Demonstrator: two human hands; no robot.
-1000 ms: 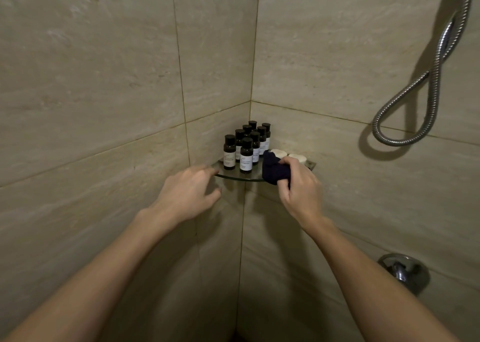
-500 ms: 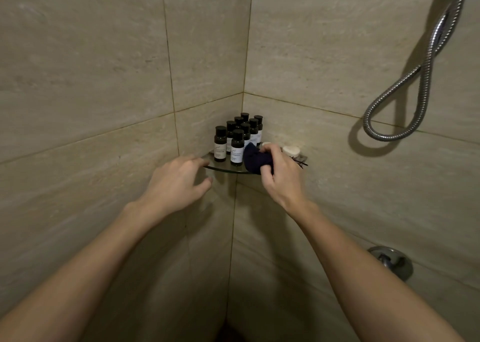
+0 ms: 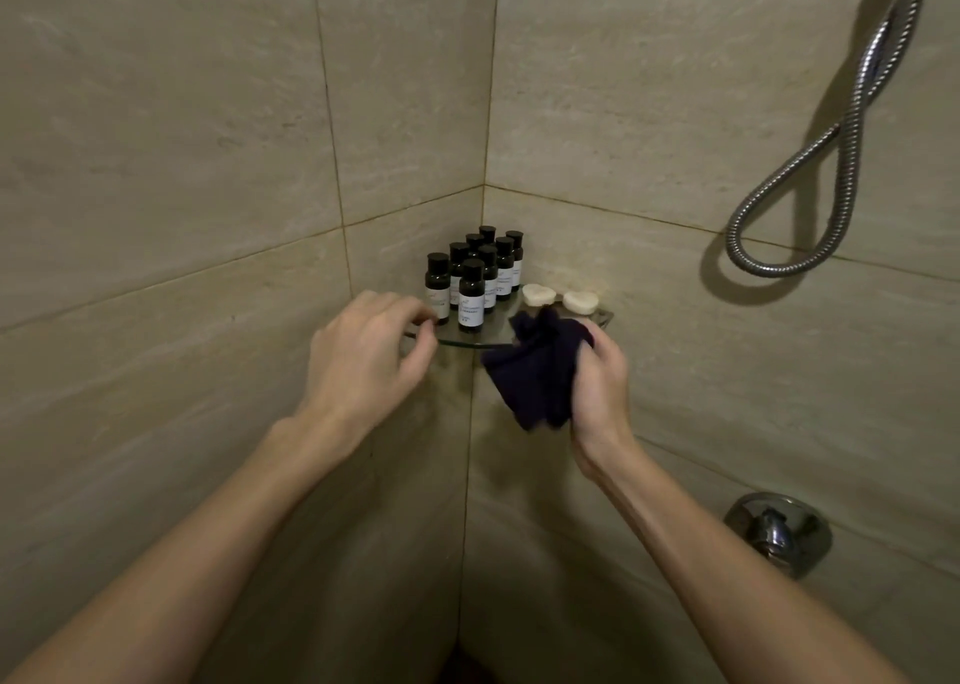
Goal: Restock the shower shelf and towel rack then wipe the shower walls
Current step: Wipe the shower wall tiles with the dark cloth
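Grip of right hand (image 3: 600,387) clamped on navy cloth (image 3: 535,377) at 4 o'clock rim of glass shelf (image 3: 460,341), left hand (image 3: 363,356) grip unclear at 8 o'clock; advise short wipes clear of toiletry bottles (image 3: 471,294).

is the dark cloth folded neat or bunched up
Bunched up: the dark cloth hangs in crumpled folds from the right hand, which grips it by the glass shelf edge.
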